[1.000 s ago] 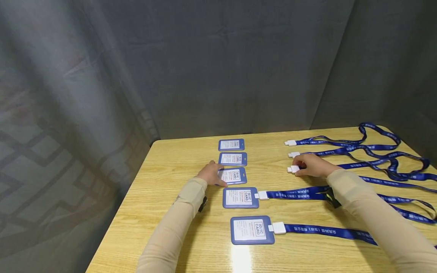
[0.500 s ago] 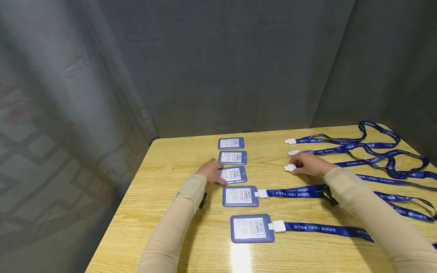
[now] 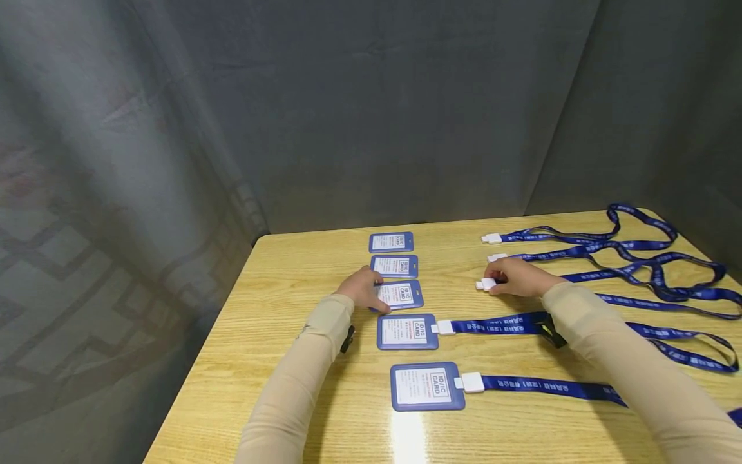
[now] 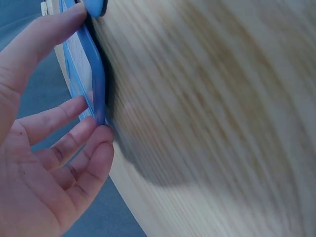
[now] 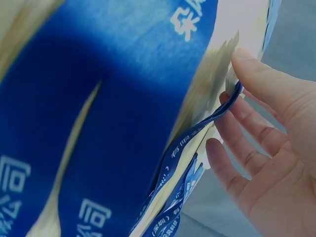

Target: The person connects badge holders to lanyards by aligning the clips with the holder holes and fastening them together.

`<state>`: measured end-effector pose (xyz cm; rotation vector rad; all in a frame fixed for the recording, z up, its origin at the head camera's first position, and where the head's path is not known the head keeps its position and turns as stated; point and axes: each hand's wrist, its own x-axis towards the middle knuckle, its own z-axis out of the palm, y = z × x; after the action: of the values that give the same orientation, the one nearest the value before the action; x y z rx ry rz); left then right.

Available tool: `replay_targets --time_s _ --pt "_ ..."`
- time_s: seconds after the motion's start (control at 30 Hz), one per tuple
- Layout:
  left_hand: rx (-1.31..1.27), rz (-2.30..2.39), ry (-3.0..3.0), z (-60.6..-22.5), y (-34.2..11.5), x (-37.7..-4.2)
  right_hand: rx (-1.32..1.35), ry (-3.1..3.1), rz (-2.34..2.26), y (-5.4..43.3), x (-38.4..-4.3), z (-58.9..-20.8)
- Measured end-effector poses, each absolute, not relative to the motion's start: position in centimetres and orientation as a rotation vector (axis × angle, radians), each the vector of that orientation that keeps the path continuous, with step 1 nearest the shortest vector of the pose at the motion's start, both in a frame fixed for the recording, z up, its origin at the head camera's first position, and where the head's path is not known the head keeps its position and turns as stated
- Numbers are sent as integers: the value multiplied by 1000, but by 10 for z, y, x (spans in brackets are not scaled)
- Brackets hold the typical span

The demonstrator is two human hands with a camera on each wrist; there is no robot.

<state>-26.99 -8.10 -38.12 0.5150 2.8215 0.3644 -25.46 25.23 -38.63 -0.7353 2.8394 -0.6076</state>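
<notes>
My left hand (image 3: pixel 361 288) grips the left end of a blue ID card holder (image 3: pixel 404 294), third from the back of a column. In the left wrist view the thumb and fingers hold opposite edges of this holder (image 4: pixel 99 74), tilted just off the wooden table. To the right, my right hand (image 3: pixel 518 277) pinches the white clip (image 3: pixel 487 284) of a blue lanyard, its tip pointing at the holder's slotted end across a gap. The lanyard strap (image 5: pixel 173 153) trails from the fingertips in the right wrist view.
Two loose card holders (image 3: pixel 391 242) lie farther back, and two nearer ones (image 3: pixel 428 386) are joined to lanyards. Two more lanyards with white clips (image 3: pixel 491 238) lie behind my right hand. A grey curtain (image 3: pixel 382 116) hangs behind the wooden table (image 3: pixel 278 283).
My right hand has moved left with the lanyard clip, narrowing the gap. My left hand has shifted slightly right with the ID card holder.
</notes>
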Motion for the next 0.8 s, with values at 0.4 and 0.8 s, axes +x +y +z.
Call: replay_targets --time_s 0.4,0.8 --pt "475 393 2812 -382 -80 -273 -769 2823 -612 236 -259 -386" --pt "456 415 2799 -380 -75 -270 -815 2806 -571 214 -263 -386"
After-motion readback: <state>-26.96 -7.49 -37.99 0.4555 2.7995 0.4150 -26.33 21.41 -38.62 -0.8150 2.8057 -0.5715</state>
